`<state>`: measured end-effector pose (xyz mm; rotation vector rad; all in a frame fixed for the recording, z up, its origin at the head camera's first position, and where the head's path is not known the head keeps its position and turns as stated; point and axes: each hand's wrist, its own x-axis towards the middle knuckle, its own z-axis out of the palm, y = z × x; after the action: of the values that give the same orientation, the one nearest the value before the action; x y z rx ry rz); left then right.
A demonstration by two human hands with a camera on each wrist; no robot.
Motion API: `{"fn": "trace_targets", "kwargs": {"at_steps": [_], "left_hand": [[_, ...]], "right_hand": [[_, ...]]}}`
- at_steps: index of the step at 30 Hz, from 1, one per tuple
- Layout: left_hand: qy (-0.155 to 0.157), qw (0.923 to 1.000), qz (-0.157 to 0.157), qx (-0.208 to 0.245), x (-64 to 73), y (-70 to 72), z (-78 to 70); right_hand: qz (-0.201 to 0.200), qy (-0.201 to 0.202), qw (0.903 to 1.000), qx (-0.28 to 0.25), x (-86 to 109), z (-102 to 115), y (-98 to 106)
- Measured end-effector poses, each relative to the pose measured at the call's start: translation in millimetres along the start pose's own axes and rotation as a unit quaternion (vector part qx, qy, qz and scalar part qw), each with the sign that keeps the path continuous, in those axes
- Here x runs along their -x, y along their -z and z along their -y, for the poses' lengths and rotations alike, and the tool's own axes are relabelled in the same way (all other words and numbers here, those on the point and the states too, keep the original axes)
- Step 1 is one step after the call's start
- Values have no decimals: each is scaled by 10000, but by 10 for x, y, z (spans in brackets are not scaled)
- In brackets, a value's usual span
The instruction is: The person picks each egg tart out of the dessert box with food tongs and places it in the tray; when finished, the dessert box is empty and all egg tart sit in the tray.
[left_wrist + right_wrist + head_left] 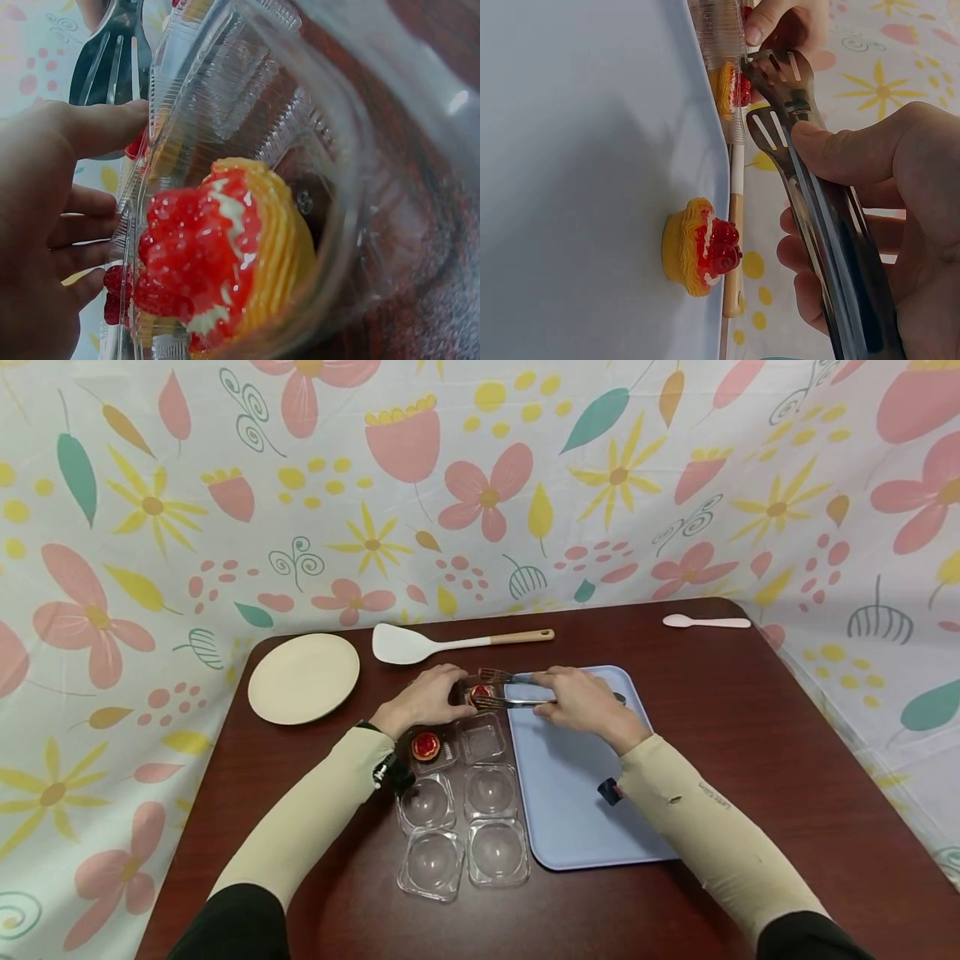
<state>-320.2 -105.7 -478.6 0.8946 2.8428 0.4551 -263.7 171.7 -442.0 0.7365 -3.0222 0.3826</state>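
My left hand [429,700] reaches over the back of the group of clear plastic boxes. Its thumb and fingers curve round the sides of the back right box [718,30], which contains a red-topped fruit tart [481,695]. In front of that hand, another fruit tart [225,255] sits in the neighbouring box [442,758]. My right hand [581,700] grips metal serving tongs [821,202] with slotted ends. The tong ends stand apart, over the back right box in the head view. One more tart [694,247] lies on the blue tray [577,793], hidden in the head view.
Several open clear boxes [497,852] stand toward the front, left of the tray. A cream plate [303,678] lies at the back left, beside a white spatula [405,644] with a wooden handle. At the far right back is a small pink spoon [705,622].
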Motion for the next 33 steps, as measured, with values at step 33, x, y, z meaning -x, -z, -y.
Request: {"fn": "trace_targets", "kwargs": {"at_steps": [33], "left_hand": [[135,9999,87,31,-17,-5,-25]], "right_hand": [[517,-53,9959,744,-194,223,93]]}}
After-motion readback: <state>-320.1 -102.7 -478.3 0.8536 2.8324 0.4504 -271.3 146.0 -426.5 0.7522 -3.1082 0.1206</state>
